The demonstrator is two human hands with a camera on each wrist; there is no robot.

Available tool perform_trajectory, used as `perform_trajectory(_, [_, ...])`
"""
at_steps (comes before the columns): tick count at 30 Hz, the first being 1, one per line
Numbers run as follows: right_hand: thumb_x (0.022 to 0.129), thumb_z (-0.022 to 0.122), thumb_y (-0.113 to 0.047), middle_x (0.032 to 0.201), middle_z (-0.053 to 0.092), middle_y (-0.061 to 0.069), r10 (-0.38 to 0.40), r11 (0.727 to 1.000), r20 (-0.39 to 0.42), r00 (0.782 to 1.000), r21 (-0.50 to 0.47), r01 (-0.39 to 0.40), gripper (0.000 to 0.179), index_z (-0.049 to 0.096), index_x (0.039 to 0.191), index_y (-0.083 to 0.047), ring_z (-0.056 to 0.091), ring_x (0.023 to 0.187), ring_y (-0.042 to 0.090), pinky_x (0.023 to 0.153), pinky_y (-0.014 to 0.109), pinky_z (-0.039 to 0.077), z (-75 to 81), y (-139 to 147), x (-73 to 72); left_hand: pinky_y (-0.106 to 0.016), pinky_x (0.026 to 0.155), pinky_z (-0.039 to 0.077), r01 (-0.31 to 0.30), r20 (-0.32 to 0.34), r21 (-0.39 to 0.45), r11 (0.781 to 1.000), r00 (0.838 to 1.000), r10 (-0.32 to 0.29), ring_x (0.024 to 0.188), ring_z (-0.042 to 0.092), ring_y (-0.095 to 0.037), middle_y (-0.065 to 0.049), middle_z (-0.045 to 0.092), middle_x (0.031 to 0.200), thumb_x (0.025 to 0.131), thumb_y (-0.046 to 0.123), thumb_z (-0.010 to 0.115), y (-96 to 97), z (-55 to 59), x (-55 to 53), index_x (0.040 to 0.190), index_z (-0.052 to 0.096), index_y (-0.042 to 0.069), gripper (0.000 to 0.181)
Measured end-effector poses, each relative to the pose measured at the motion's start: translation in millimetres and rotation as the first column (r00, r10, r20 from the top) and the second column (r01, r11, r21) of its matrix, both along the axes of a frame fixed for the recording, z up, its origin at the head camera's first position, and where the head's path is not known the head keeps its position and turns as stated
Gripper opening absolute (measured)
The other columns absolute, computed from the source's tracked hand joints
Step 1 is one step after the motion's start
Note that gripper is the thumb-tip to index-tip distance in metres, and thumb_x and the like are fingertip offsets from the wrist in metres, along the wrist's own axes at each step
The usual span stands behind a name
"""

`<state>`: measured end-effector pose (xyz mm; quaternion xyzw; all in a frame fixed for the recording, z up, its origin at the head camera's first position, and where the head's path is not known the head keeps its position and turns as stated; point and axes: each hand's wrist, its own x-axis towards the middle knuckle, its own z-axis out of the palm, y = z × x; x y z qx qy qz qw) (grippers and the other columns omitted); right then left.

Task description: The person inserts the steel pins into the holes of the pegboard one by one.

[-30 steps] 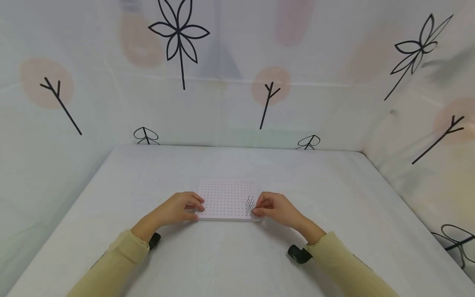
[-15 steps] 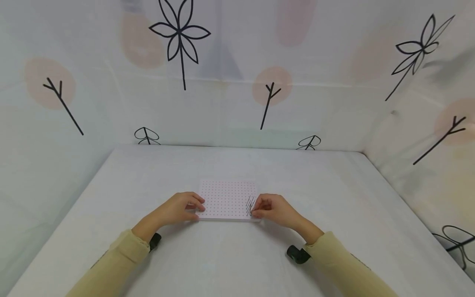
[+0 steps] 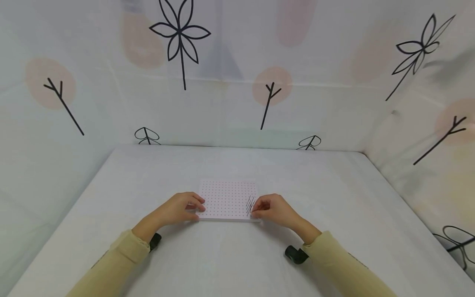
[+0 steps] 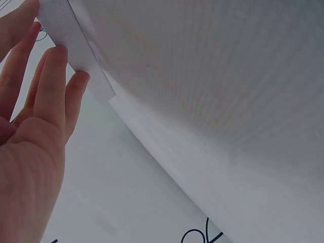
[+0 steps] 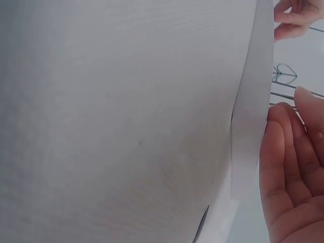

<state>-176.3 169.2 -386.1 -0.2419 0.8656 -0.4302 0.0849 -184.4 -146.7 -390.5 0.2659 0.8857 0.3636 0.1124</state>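
A thin white board [image 3: 226, 202] dotted with rows of small holes lies on the table. Several thin metal pins [image 3: 249, 203] stand slanted at its right end. My left hand [image 3: 183, 207] rests at the board's left edge, and in the left wrist view its fingertips touch the board's side wall [image 4: 76, 38]. At the near right corner my right hand [image 3: 274, 209] has thumb and index finger together on a thin metal pin. The right wrist view shows that thumb and finger [image 5: 308, 109] beside other pins [image 5: 283, 95], with the side of the hand against the board's edge.
White cloth covers the table [image 3: 230, 260]. Behind and beside it hang white curtains [image 3: 230, 111] with flower and twig prints. A dark wrist camera [image 3: 296, 254] sits under the right sleeve. A dark pointed sliver [image 5: 201, 224] shows low in the right wrist view.
My right hand has shifted slightly left and closer to the pins, its thumb and finger still together. The left hand and the board hold their place.
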Motion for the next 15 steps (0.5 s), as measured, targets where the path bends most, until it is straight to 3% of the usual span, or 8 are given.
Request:
perform_trajectory(4, [0.078,0.075,-0.009,0.077,0.063,-0.003,-0.003,1.000,-0.013,1.000,0.023,0.004,0.008,0.067,0.079,-0.008,0.055,0.069,0.011,0.061,0.021,0.048,-5.9,3,-3.4,-0.034,0.090,0.049,-0.002,-0.004,-0.004,1.000,1.000,0.002,0.109,0.055,-0.026,-0.005,0.059,0.113,0.075,0.001,0.075,0.7,-0.2,-0.1,0.091,0.071,0.007,0.018])
perform_trajectory(15, [0.078,0.073,-0.005,0.080,0.064,-0.005,-0.017,0.998,-0.030,0.999,0.065,0.019,0.008,0.067,0.082,-0.009,0.059,0.075,0.012,0.069,0.024,0.051,-0.7,14,-0.3,-0.034,0.091,0.048,-0.007,0.005,-0.006,1.000,1.000,0.007,0.110,0.055,-0.027,-0.005,0.059,0.114,0.075,0.001,0.075,0.7,0.1,0.1,0.091,0.071,0.007,0.017])
